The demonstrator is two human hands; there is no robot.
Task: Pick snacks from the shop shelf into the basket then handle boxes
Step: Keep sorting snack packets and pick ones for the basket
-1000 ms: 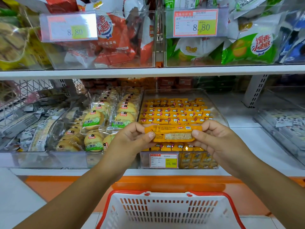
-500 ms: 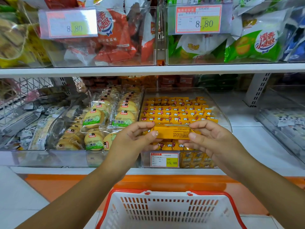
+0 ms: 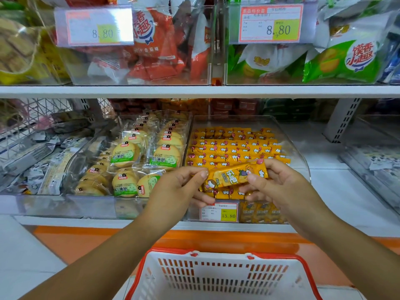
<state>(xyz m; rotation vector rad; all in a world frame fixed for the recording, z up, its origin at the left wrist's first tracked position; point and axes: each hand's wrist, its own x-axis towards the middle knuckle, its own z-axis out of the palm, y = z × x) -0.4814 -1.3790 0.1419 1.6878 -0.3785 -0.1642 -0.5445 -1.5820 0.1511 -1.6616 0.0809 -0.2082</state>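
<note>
Head-worn wide-angle view, facing the shop shelf (image 3: 108, 92) square-on and pitched downward — upper bins (image 3: 138, 82) fill the top edge, the basket (image 3: 220, 253) rim crosses the bottom. Close range: left hand (image 3: 175, 191) and right hand (image 3: 281, 187) meet just right of centre on a yellow snack packet (image 3: 236, 175), forearms entering from the lower corners.

snack packet (image 3: 236, 175): yellow-orange, cartoon print
basket (image 3: 220, 276): white, red rim
price tag (image 3: 219, 212): white, yellow patch

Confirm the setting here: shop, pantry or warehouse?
Most likely a snack shop: price tags on clear bins of wrapped snacks, white tiered shelves, and a red-rimmed shopping basket below.
</note>
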